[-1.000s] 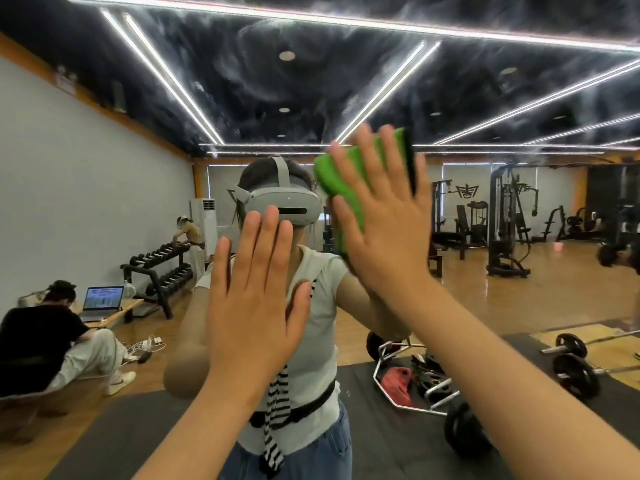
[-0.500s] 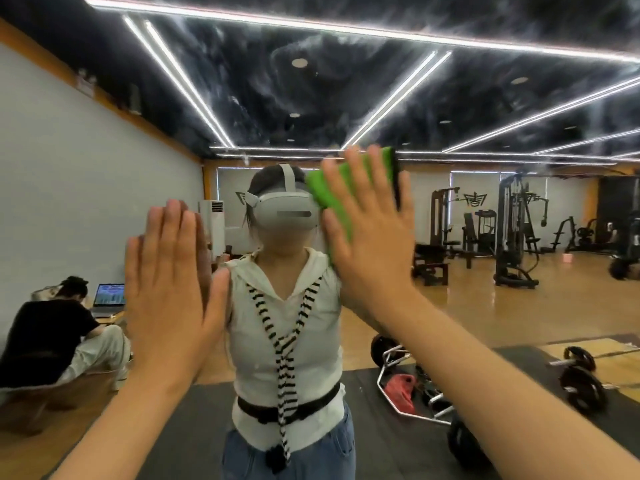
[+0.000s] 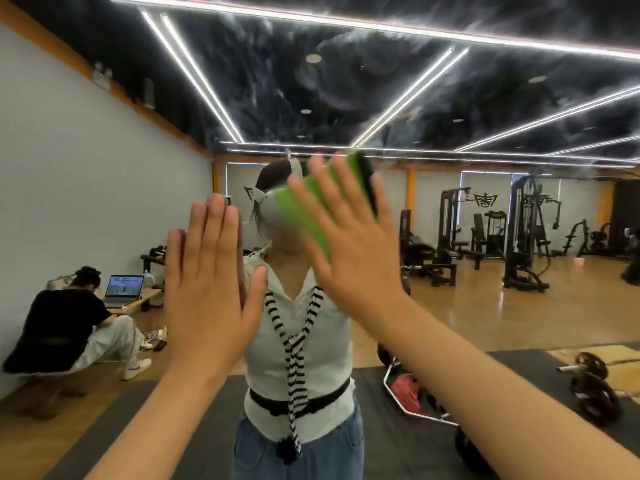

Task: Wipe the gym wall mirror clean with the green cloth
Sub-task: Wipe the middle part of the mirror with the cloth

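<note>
R hand [image 3: 353, 247] presses green cloth [image 3: 311, 209] on mirror [image 3: 467, 306], fingers spread. L hand [image 3: 207, 289] just left of cloth, fingers together.

Head-worn view, close, facing the mirror [image 3: 485, 306]

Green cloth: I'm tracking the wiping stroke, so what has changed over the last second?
The right hand slid the green cloth leftward and slightly down across the mirror, so it now covers part of the reflected headset it was beside. The left hand shifted left, then partway back. Both hands stay flat with straight fingers, the cloth still pressed under the right hand.
</note>
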A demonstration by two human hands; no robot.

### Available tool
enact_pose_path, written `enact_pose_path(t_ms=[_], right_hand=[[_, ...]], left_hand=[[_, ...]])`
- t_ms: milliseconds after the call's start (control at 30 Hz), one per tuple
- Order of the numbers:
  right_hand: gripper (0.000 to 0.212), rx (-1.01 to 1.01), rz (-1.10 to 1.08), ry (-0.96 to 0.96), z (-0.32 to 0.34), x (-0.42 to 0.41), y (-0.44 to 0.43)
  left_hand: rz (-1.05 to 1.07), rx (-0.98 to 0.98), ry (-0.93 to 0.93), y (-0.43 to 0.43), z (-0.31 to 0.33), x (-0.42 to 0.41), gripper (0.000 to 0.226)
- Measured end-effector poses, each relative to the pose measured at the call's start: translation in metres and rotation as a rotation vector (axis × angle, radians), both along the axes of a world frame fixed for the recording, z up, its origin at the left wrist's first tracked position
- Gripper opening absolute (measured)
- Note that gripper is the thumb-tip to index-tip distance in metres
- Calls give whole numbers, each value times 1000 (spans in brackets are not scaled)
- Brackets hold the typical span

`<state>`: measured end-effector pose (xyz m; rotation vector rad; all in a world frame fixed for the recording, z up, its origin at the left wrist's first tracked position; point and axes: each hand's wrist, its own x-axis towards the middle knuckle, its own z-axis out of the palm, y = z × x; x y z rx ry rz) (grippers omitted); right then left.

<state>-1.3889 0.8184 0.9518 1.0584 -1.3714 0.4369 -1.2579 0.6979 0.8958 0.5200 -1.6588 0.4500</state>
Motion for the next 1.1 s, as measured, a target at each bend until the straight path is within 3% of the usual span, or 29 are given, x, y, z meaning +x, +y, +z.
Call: enact_pose_path(t_ms=[100, 167, 367, 500, 600, 667, 800, 867, 1033, 1100], right_hand=[[54, 260, -8, 209, -20, -12, 16], [53, 281, -17, 260, -2, -28, 28], [55, -167, 41, -116, 42, -2, -1], [54, 90, 98, 74, -8, 30, -28], [53, 242, 48, 207, -13, 9, -5], [53, 187, 6, 201, 7, -4, 7], [54, -131, 106, -108, 47, 13, -11], [55, -180, 150, -168, 38, 35, -31], [55, 117, 96, 39, -3, 34, -24], [54, 124, 70, 62, 6, 20, -12]], left_hand=[[-15, -4, -6, -1, 0, 2, 71], [-17, -8, -5, -1, 1, 2, 72], [1, -21, -16, -2, -1, 1, 71], [-89, -38, 17, 0, 0, 4, 65], [-207, -49, -24, -8, -11, 19, 63], [-198, -75, -49, -19, -17, 34, 61], [-142, -78, -19, -37, -10, 52, 60], [-150, -76, 0, -42, -3, 55, 61], [-166, -116, -4, -49, 3, 59, 64], [-112, -131, -47, -51, 0, 59, 65]])
